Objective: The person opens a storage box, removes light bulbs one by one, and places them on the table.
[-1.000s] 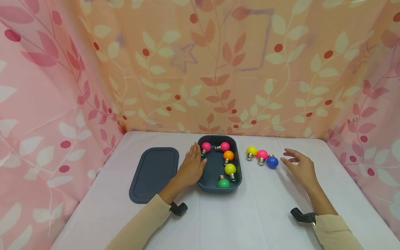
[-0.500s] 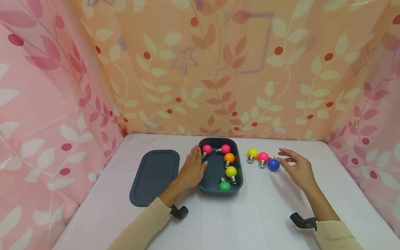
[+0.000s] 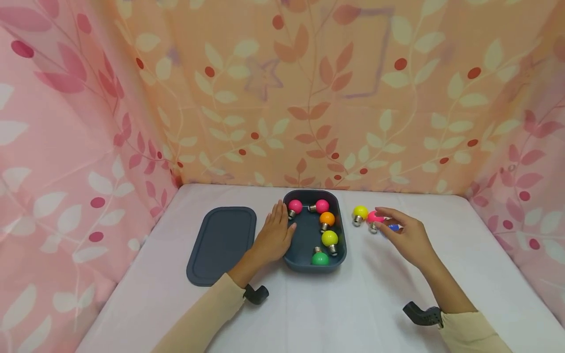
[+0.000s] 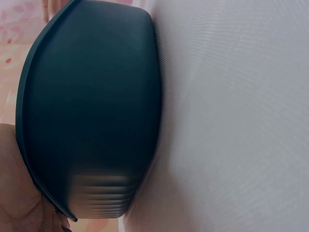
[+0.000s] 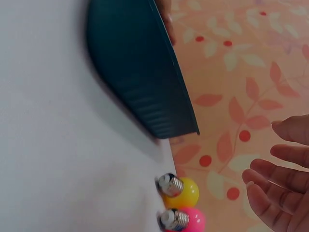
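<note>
My left hand [image 3: 273, 236] lies with straight fingers along the left rim of a dark blue-grey plastic box [image 3: 305, 268]. Inside the box are several light bulbs: two pink, an orange bulb [image 3: 327, 218], a yellow and a green bulb [image 3: 320, 259]. To its right, a yellow bulb [image 3: 360, 212], a pink bulb [image 3: 375, 216] and a blue bulb [image 3: 393, 227] lie close together on the cloth. My right hand [image 3: 408, 238] hovers above the blue bulb and largely hides it. In the right wrist view its fingers [image 5: 282, 176] are spread with nothing between them.
A flat dark lid [image 3: 222, 240] lies left of the box, partly behind my left forearm. White cloth [image 3: 326, 314] covers the table. A patterned curtain [image 3: 247, 147] hangs along the back and both sides. Each wrist wears a black camera mount [image 3: 421, 314].
My right hand has moved left, from beside the blue bulb to over it, close to the pink bulb. The left hand keeps its place on the box.
</note>
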`<state>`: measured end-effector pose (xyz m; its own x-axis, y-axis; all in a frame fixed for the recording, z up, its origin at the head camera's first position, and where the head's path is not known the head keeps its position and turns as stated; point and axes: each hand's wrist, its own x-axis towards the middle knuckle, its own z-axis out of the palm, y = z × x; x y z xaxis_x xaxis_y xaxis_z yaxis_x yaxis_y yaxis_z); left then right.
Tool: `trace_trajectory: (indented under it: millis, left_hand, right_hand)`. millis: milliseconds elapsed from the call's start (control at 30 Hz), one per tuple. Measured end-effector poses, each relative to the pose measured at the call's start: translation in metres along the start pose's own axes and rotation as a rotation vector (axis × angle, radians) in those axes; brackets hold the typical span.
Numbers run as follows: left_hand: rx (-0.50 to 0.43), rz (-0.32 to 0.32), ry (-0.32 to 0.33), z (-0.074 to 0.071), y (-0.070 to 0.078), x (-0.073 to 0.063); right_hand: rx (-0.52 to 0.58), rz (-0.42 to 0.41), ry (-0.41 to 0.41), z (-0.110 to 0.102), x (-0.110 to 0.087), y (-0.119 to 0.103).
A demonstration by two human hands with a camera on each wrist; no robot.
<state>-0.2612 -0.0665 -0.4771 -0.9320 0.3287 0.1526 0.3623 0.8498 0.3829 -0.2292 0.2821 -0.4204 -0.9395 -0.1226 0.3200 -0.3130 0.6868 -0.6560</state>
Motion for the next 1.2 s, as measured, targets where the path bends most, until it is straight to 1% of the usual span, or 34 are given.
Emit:
trace_trajectory:
  millis: [200, 267, 333, 400, 500, 633, 800, 1067, 1200]
  left_hand:
    - [-0.005, -0.005, -0.011, -0.001, 0.000, 0.000]
    - [-0.001, -0.002, -0.011, 0.000, 0.000, 0.000]
    - [0.002, 0.001, -0.004, 0.000, 0.000, 0.000]
    - [-0.001, 0.001, -0.002, 0.001, 0.000, 0.000]
    - [-0.006, -0.003, -0.012, 0.001, 0.001, -0.001]
    - [-0.014, -0.009, -0.025, 0.002, 0.002, -0.002]
    - [-0.015, -0.018, -0.024, 0.002, 0.004, -0.002]
    - [-0.001, -0.023, -0.017, 0.000, 0.004, 0.002]
    - [0.000, -0.017, -0.014, -0.001, 0.003, 0.002]
  right_hand:
    - [0.017, 0.005, -0.087, 0.012, 0.016, -0.020]
    - [0.013, -0.014, -0.118, 0.018, 0.023, -0.027]
    - [0.001, -0.052, -0.146, 0.026, 0.031, -0.032]
    - [-0.007, -0.092, -0.175, 0.034, 0.039, -0.034]
    - [-0.016, -0.129, -0.217, 0.044, 0.049, -0.037]
    - [-0.002, -0.132, -0.269, 0.054, 0.062, -0.043]
    - [0.011, -0.142, -0.331, 0.061, 0.076, -0.055]
    - [-0.006, -0.217, -0.393, 0.074, 0.100, -0.075]
    - [0.005, -0.222, -0.416, 0.082, 0.111, -0.079]
